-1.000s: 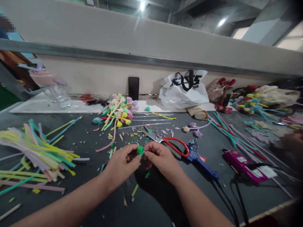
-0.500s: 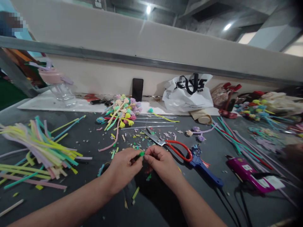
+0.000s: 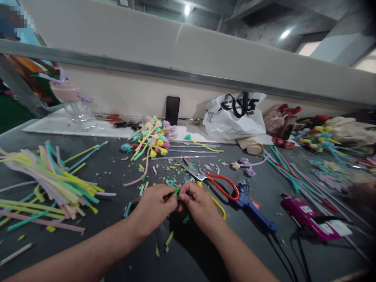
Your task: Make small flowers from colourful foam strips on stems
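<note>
- The left hand (image 3: 152, 205) and the right hand (image 3: 197, 203) meet fingertip to fingertip low over the dark counter (image 3: 264, 243), both pinched narrow on one small green piece (image 3: 176, 191).
- The green piece sits right between the two hands, at the thumb and forefinger tips of each; neither hand is nearer, since both touch it.
- A thin dark stub (image 3: 168, 195) runs from the green piece toward the left hand, so the long axis lies roughly left to right, from one hand to the other. Whether it is a stem or a wire is too small to tell.
- Just beyond the right hand lie the scissors (image 3: 211, 179), red handles away to the right, blades pointing back toward the left.
- A yellow loop (image 3: 219, 207) curves out just right of the right hand, touching the counter.
- Farther right of the hands are a blue tool (image 3: 252, 207) and a magenta tool (image 3: 305, 215) with black cords.
- Well to the left of the left hand lies a heap of coloured stems (image 3: 49, 184); beyond both hands, a bunch of small flowers (image 3: 151, 137) and scattered cuttings (image 3: 170, 172).
</note>
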`<state>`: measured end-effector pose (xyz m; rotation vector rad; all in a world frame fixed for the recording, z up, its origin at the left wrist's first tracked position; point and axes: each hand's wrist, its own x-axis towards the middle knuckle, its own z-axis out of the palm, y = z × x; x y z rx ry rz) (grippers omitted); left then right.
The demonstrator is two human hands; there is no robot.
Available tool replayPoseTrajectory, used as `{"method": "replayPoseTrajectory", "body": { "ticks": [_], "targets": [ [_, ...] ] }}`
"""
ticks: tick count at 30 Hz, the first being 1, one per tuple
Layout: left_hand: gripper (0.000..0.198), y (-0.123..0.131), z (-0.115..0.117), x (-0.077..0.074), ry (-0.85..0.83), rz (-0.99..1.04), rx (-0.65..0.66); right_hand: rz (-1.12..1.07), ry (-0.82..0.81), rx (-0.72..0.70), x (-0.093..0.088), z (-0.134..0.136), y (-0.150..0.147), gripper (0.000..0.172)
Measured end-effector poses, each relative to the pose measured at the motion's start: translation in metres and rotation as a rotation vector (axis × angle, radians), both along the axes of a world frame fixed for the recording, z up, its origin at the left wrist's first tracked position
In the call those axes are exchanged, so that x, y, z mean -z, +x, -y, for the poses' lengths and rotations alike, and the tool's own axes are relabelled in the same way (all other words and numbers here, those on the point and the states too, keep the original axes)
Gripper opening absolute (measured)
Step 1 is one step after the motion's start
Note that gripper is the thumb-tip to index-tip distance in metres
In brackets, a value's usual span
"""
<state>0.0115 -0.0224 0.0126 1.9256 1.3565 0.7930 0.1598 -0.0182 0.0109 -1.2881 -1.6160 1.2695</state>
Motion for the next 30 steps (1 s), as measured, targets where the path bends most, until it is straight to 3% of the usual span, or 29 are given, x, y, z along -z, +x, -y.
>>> {"method": "replayPoseTrajectory", "body": {
  "ticks": [8, 15, 22, 30],
  "targets": [
    [0.027, -0.002, -0.002, -0.007, -0.075, 0.113, 0.050, -0.121, -0.095, 0.038, -0.005, -0.004, 0.003, 0.005],
    [0.043, -0.007, -0.008, -0.002, -0.367, 0.299, -0.029, -0.238, -0.148, 0.064, -0.004, -0.007, 0.007, 0.007],
    [0.019, -0.005, -0.006, -0.008, -0.325, 0.258, 0.155, -0.248, -0.100, 0.086, -0.005, -0.008, 0.009, 0.006],
    [0.026, -0.003, -0.005, -0.010, -0.321, 0.155, 0.045, -0.254, -0.105, 0.085, -0.008, -0.005, 0.006, 0.009]
  ]
}}
